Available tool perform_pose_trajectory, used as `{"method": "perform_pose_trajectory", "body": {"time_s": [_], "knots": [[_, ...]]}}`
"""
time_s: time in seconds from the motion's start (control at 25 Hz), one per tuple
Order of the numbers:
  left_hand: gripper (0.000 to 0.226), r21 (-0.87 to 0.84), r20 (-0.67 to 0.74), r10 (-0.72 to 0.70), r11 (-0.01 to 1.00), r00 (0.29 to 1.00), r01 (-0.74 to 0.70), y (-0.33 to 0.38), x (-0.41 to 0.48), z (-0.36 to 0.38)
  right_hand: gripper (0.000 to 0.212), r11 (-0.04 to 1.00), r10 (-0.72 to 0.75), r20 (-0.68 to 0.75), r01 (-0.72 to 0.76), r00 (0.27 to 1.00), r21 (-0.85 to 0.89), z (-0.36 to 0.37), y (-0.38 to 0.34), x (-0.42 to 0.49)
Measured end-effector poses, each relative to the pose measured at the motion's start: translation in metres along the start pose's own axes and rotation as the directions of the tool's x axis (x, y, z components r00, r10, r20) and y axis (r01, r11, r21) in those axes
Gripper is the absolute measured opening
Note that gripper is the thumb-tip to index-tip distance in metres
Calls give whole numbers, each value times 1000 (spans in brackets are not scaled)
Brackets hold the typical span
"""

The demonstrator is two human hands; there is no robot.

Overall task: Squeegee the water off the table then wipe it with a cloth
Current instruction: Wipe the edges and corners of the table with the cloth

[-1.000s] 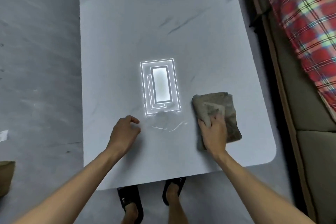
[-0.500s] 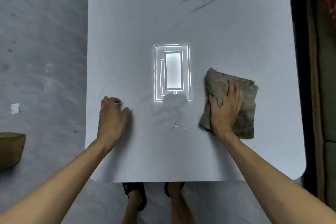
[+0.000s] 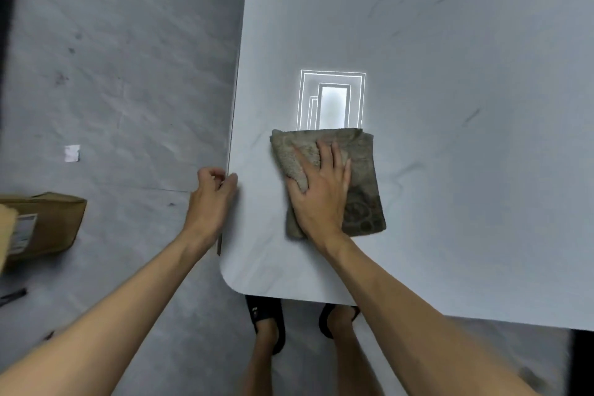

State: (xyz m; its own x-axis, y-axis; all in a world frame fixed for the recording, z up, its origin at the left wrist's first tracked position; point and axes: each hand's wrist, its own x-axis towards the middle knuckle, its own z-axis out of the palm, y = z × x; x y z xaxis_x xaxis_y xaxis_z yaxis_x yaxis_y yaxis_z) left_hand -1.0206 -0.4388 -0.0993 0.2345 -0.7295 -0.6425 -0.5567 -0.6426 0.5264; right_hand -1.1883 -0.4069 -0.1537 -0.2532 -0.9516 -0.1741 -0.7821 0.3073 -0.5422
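A folded grey-brown cloth lies flat on the pale marble-look table, near its front left corner. My right hand presses down on the cloth with the palm flat and fingers spread. My left hand rests at the table's left edge, fingers curled against the rim, holding nothing loose. A bright rectangular reflection of a ceiling light shines on the tabletop just beyond the cloth. No squeegee is in view.
Grey floor lies to the left of the table. A brown cardboard box sits on the floor at far left, with a white scrap beyond it. My feet in dark sandals show below the table's front edge.
My right hand has slid the cloth leftward across the table, over the spot where the wet streaks were. My left hand has moved from the tabletop to its left edge.
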Motion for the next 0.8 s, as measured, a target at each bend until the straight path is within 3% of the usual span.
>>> {"method": "perform_pose_trajectory", "body": {"time_s": [0.12, 0.28, 0.44, 0.56, 0.64, 0.8], "knots": [[34, -127, 11, -31, 991, 999, 32, -20, 7, -16, 56, 987, -141, 108, 148, 984, -63, 28, -44, -13], [36, -167, -17, -42, 985, 999, 39, -32, 7, -25, 59, 906, -359, 267, 403, 894, -132, 45, -56, -33], [36, -84, 1, -39, 996, 999, 38, -33, -9, -18, 62, 752, -533, 441, 643, 722, -144, 29, -28, -40], [43, 72, 64, 52, 996, 997, -56, -30, -22, -5, 62, 683, -589, 498, 722, 636, -114, 10, 1, -42], [50, 180, 102, 107, 976, 989, -124, -26, -31, 6, 63, 699, -572, 491, 703, 657, -128, -9, 26, -43], [59, 360, 97, 210, 904, 973, -230, -27, -42, 27, 65, 827, -431, 398, 531, 810, -185, -52, 87, -50]]}}
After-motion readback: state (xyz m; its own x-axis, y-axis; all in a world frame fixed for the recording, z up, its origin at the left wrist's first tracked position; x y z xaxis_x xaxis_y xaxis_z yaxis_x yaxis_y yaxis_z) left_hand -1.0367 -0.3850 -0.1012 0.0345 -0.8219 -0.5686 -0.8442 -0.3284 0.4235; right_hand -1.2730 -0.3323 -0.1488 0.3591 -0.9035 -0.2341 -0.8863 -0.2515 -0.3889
